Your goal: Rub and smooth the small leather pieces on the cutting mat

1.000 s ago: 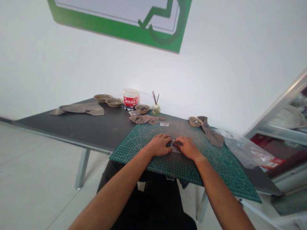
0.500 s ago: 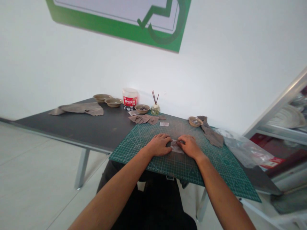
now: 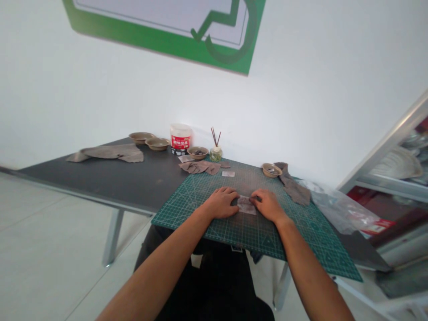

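A small pale rectangular sheet (image 3: 246, 205) with grey-brown marking lies flat on the green cutting mat (image 3: 203, 185). My left hand (image 3: 221, 203) rests at its left edge, fingers bent and the thumb against the sheet, holding it down. At the upper right edge of the sheet, my right hand (image 3: 267, 204) has its thumb and forefinger pressed together; what they pinch, if anything, is too small to tell. Beyond my hands lies a second small pale sheet (image 3: 228, 174).
Behind are scraps of brown cloth (image 3: 200, 167), a bowl with small dark pieces (image 3: 198, 153), a tub (image 3: 180, 139) and a reed diffuser (image 3: 216, 154). At right sit another bowl (image 3: 271, 170), brown cloth (image 3: 297, 191) and a plastic bag (image 3: 341, 207). More cloth (image 3: 110, 153) lies far left.
My right hand has shifted slightly right, from over the middle of the sheet to its right edge, so more of the sheet shows. My left hand has stayed in place.
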Tool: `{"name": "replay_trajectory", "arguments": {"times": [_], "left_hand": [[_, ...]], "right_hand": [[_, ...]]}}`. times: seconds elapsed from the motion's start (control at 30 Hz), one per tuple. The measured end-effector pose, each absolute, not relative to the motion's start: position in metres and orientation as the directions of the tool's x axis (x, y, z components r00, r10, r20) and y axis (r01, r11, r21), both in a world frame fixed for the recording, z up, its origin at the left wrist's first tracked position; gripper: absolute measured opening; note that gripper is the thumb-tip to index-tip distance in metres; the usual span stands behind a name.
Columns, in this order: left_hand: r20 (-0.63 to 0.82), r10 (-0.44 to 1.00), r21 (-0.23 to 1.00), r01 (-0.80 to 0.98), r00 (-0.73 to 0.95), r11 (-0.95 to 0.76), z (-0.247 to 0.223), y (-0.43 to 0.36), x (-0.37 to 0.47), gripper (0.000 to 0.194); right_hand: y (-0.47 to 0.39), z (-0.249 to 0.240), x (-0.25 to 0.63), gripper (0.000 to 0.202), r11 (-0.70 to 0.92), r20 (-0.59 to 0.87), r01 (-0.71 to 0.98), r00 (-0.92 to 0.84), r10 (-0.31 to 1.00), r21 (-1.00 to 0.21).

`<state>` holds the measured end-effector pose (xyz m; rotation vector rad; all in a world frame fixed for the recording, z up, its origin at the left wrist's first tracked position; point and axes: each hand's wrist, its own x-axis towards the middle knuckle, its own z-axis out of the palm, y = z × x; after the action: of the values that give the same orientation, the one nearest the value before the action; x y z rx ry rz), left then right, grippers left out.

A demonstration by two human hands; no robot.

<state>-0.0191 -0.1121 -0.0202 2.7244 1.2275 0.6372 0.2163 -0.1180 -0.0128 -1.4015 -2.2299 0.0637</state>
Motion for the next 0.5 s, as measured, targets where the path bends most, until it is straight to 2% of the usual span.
{"name": "replay_trajectory", "arguments": {"times": [0.23, 0.43, 0.5], "left_hand": [[0.344, 0.726, 0.242, 0.691, 0.596, -0.681, -0.020, -0.112, -0.019, 0.044], [0.329, 0.739, 0.263, 0.695, 0.587, -0.669, -0.020, -0.111, -0.019, 0.043], [0.330, 0.736, 0.255, 0.695, 0.590, -0.672, -0.020, -0.111, -0.019, 0.043]], "right_hand": [[-0.133, -0.009, 0.215, 0.012, 0.602, 0.320, 0.718, -0.512, 0.797, -0.350], [-0.116, -0.010, 0.209, 0.012, 0.468, 0.374, 0.834, -0.351, 0.858, -0.291], [-0.118, -0.010, 0.216, 0.014, 0.482, 0.374, 0.824, -0.364, 0.853, -0.298]]}}
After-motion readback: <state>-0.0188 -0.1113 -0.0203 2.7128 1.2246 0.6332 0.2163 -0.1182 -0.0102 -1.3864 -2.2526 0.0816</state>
